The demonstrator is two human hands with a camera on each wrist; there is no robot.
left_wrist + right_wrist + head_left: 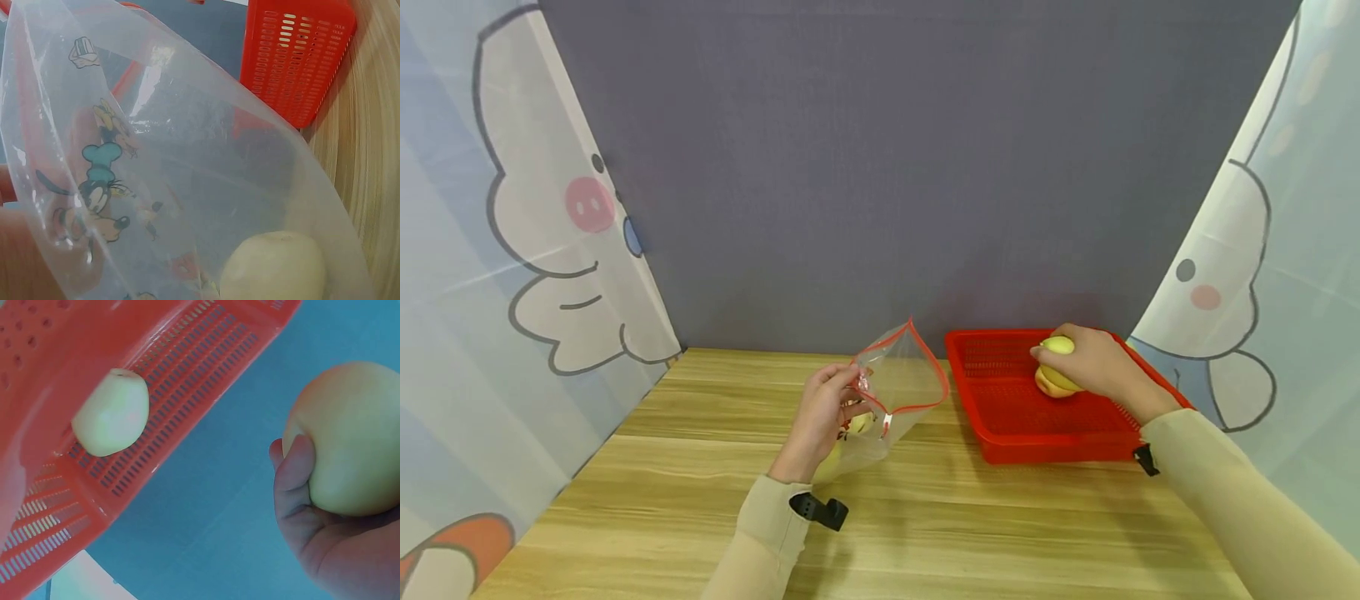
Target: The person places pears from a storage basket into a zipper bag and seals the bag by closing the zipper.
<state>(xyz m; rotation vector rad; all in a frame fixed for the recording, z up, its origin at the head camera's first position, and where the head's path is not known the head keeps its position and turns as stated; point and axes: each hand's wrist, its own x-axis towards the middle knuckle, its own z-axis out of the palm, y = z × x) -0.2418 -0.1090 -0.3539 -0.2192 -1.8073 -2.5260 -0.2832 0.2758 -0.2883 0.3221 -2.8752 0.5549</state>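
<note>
My left hand (827, 408) holds a clear zip bag (906, 379) by the left side of its mouth. The bag gapes, its red-edged opening facing up, and carries printed cartoon figures. Through the plastic, the left wrist view shows a pale yellow fruit (275, 269) low in the bag. My right hand (1097, 362) grips a round yellow fruit (356, 444) above the red basket (1000, 446), thumb bent against its side. Another pale fruit (115, 415) lies in the basket, partly overlapped by the held one in the head view. Exact fruit kinds are unclear.
A wood-grain table (925, 533) carries the basket on its right side. Behind it hangs a dark grey cloth (880, 167), with cartoon-printed curtains (460, 333) at both sides. Black straps (820, 510) circle the wrists.
</note>
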